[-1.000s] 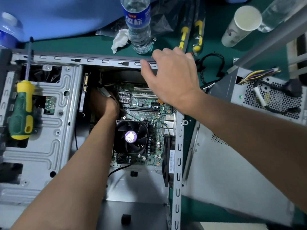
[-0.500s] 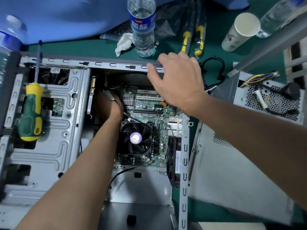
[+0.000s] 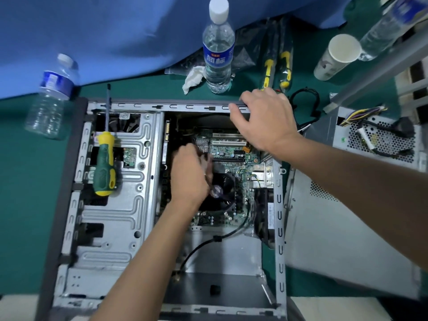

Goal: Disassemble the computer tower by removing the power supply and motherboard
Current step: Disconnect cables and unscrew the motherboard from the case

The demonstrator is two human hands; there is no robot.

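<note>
The open computer case (image 3: pixel 129 216) lies on its side on the green table. Inside it sits the green motherboard (image 3: pixel 231 154) with a black CPU fan (image 3: pixel 223 195). The grey power supply (image 3: pixel 379 144) stands outside the case at the right, its cables loose on top. My left hand (image 3: pixel 188 174) is inside the case just left of the fan; it is motion-blurred, its fingers look curled, and I cannot make out whether it holds anything. My right hand (image 3: pixel 266 119) grips the case's far rim (image 3: pixel 176 106), fingers over the edge and thumb inside.
A green-and-yellow screwdriver (image 3: pixel 104 167) lies on the drive cage. The grey side panel (image 3: pixel 335 228) lies right of the case. Behind the case stand a water bottle (image 3: pixel 217 54), a crumpled tissue (image 3: pixel 192 78), packaged screwdrivers (image 3: pixel 276 66) and a paper cup (image 3: pixel 335 56). Another bottle (image 3: pixel 51 96) lies at the left.
My left hand has come up from the dark gap at the board's left side and moved right toward the fan. My right hand stays on the far rim.
</note>
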